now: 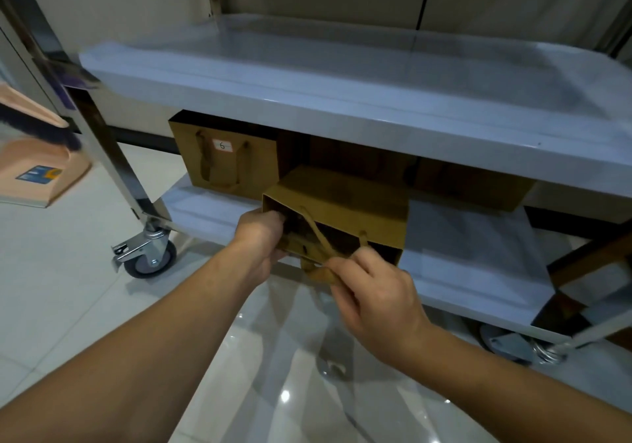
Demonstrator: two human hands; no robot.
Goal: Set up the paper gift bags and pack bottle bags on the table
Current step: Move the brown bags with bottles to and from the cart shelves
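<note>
Bag in hand: I see a brown paper gift bag (pixel 345 199) tipped on its side at the front edge of the lower shelf (pixel 461 271), mouth toward me (inside too dark to tell contents).
Left hand (pixel 265 240): fingers curled into the bag's mouth, gripping its edge.
Right hand (pixel 372 292): pinching the rope handle (pixel 319 237).
Second bag (pixel 225 162): upright further back on the shelf, a white sticker (pixel 222 145) reading "6".
Table top (pixel 342 100): above, grey.
</note>
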